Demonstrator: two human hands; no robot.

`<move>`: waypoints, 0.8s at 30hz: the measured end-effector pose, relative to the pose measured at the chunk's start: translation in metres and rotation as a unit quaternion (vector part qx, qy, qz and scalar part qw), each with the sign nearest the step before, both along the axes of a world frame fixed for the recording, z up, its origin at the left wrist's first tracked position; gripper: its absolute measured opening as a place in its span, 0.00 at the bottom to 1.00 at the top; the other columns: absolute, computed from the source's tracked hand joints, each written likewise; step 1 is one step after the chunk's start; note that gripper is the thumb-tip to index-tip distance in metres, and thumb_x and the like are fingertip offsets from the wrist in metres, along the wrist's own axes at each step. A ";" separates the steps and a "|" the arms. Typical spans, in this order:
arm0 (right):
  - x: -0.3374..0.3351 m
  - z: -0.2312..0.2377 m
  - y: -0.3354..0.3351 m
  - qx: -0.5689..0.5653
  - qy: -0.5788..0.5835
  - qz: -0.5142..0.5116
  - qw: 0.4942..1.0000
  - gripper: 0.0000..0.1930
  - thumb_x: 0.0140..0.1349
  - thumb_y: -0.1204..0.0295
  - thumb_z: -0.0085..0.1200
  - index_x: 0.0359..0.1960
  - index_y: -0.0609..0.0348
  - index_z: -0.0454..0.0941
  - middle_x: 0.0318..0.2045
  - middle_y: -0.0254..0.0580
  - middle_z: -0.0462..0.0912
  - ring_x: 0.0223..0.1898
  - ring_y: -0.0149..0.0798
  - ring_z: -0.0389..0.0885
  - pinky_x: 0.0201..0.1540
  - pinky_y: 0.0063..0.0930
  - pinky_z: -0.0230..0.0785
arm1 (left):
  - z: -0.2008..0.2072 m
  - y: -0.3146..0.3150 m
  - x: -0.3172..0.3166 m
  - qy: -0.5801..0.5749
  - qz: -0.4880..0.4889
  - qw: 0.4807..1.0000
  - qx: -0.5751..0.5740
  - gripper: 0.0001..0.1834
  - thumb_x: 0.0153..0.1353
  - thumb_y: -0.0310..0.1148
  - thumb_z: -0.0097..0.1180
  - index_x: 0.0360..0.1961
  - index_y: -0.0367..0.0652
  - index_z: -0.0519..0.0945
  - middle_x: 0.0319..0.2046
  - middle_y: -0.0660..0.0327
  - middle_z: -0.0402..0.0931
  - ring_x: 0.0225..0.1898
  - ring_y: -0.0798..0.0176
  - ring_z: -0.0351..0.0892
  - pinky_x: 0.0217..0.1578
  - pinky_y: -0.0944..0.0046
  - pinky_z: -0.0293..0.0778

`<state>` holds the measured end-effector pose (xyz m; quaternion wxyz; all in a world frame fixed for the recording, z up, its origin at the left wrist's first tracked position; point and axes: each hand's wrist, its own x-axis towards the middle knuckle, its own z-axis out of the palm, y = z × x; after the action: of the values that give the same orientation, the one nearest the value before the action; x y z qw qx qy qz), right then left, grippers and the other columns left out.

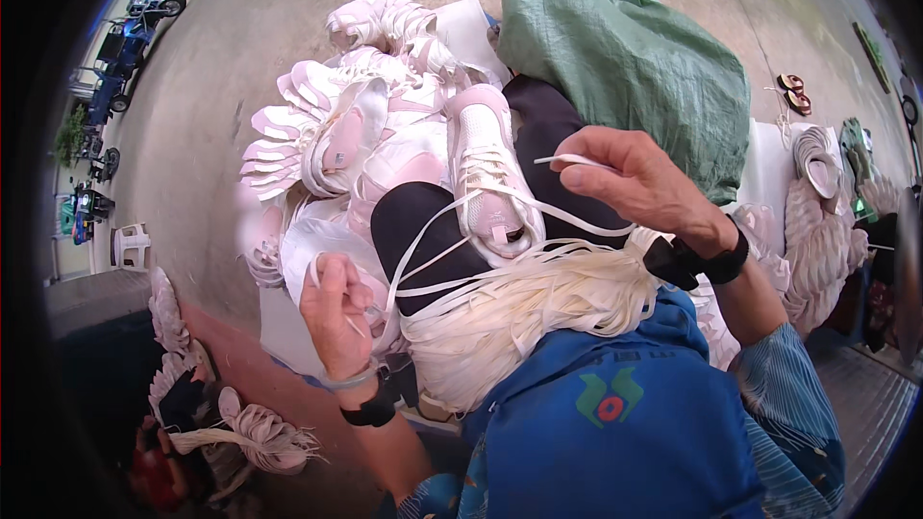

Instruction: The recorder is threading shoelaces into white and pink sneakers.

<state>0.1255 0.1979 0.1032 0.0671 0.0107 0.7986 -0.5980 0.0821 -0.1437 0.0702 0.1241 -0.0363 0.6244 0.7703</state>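
Your blue apron [615, 452] lies nearest, with a loose bundle of cream laces [529, 298] heaped along its upper edge. Just beyond that edge the white-and-pink shoe [496, 207] sits between your black-clad knees [413, 221], toe pointing away, heel loop toward you, a white lace [577, 222] crossing its front.

Your right hand [644, 183] pinches a lace end between thumb and forefinger, the tip poking out past them, above the knee on that side. Your left hand [336, 317] has its fingers curled, a strand caught among them, well clear of the shoe's left edge; how firmly it grips, you can't judge from here.

Watch the two long strands — they sag over the bundle, so one could hook a loose lace and drag it along. Pull harder with one hand and the ends may come out uneven, or the shoe may twist, since neither hand steadies it. A slack right pinch could drop the tip. On your left, the pile of shoe uppers [327, 125] crowds the knee; a wide elbow or a knee shift might topple some.
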 end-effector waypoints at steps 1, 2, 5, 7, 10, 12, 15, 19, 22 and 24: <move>-0.005 -0.008 -0.009 0.072 -0.028 0.027 0.997 0.15 0.64 0.62 0.52 0.36 0.65 0.78 0.23 0.44 0.79 0.27 0.40 0.78 0.30 0.36 0.68 | -0.009 0.027 -0.006 -0.010 -0.014 0.998 -0.055 0.10 0.64 0.36 0.54 0.36 0.40 0.75 0.26 0.67 0.70 0.19 0.76 0.62 0.22 0.75 0.60; -0.008 -0.031 -0.009 0.156 0.088 0.059 0.982 0.16 0.65 0.61 0.49 0.33 0.63 0.80 0.26 0.53 0.80 0.28 0.49 0.79 0.30 0.40 0.68 | -0.008 0.055 -0.012 0.006 -0.049 0.986 -0.160 0.09 0.61 0.33 0.56 0.37 0.39 0.77 0.25 0.68 0.71 0.19 0.78 0.63 0.21 0.76 0.61; -0.024 -0.070 -0.021 0.330 0.095 0.059 0.938 0.12 0.60 0.65 0.52 0.27 0.62 0.79 0.26 0.51 0.79 0.30 0.54 0.80 0.33 0.45 0.71 | -0.039 0.090 -0.032 0.111 -0.134 0.919 -0.353 0.08 0.60 0.32 0.56 0.36 0.39 0.79 0.21 0.65 0.73 0.19 0.75 0.68 0.20 0.73 0.65; -0.030 -0.075 -0.029 0.316 0.097 0.032 0.943 0.11 0.58 0.66 0.53 0.27 0.62 0.78 0.28 0.51 0.78 0.30 0.54 0.80 0.33 0.46 0.72 | -0.060 0.102 -0.044 0.220 -0.149 0.862 -0.433 0.07 0.58 0.30 0.56 0.35 0.37 0.78 0.23 0.55 0.77 0.21 0.63 0.75 0.24 0.65 0.70; -0.035 -0.082 -0.035 0.305 0.099 0.005 0.947 0.09 0.56 0.68 0.54 0.28 0.62 0.77 0.30 0.51 0.77 0.30 0.55 0.80 0.33 0.46 0.73 | -0.076 0.116 -0.052 0.297 -0.157 0.832 -0.442 0.07 0.56 0.28 0.56 0.34 0.36 0.77 0.28 0.46 0.77 0.27 0.49 0.78 0.31 0.58 0.72; -0.039 -0.088 -0.037 0.305 0.107 0.014 0.946 0.09 0.56 0.69 0.54 0.29 0.63 0.75 0.31 0.51 0.76 0.29 0.56 0.80 0.32 0.45 0.73 | -0.078 0.118 -0.054 0.285 -0.169 0.832 -0.444 0.07 0.56 0.28 0.57 0.34 0.35 0.77 0.29 0.45 0.77 0.29 0.45 0.77 0.32 0.57 0.72; -0.043 -0.094 -0.040 0.317 0.113 0.037 0.941 0.08 0.57 0.69 0.53 0.29 0.63 0.74 0.32 0.51 0.75 0.28 0.55 0.80 0.31 0.44 0.73 | -0.076 0.123 -0.054 0.287 -0.184 0.823 -0.454 0.07 0.56 0.27 0.57 0.33 0.35 0.76 0.29 0.45 0.77 0.32 0.41 0.76 0.34 0.55 0.72; -0.048 -0.097 -0.044 0.350 0.116 0.048 0.928 0.07 0.56 0.71 0.52 0.29 0.64 0.74 0.32 0.50 0.75 0.27 0.53 0.80 0.30 0.42 0.73 | -0.072 0.126 -0.058 0.286 -0.190 0.818 -0.462 0.06 0.56 0.26 0.56 0.33 0.34 0.75 0.29 0.46 0.75 0.33 0.40 0.75 0.33 0.54 0.71; -0.049 -0.095 -0.050 0.366 0.114 0.055 0.922 0.06 0.55 0.73 0.52 0.30 0.64 0.74 0.32 0.49 0.75 0.27 0.51 0.80 0.29 0.40 0.74 | -0.081 0.125 -0.059 0.309 -0.172 0.826 -0.439 0.07 0.57 0.27 0.55 0.34 0.34 0.74 0.27 0.46 0.74 0.30 0.43 0.75 0.34 0.53 0.70; -0.049 -0.095 -0.054 0.397 0.109 0.068 0.909 0.05 0.54 0.74 0.53 0.30 0.64 0.74 0.32 0.49 0.74 0.27 0.49 0.81 0.29 0.38 0.74 | -0.088 0.116 -0.061 0.282 -0.193 0.839 -0.423 0.06 0.59 0.27 0.54 0.34 0.35 0.74 0.26 0.50 0.73 0.27 0.50 0.74 0.30 0.56 0.69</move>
<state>0.0767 0.1443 0.0085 0.0104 -0.0836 0.9712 -0.2229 0.0210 -0.0281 -0.0176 0.0617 0.2547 0.8919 0.3686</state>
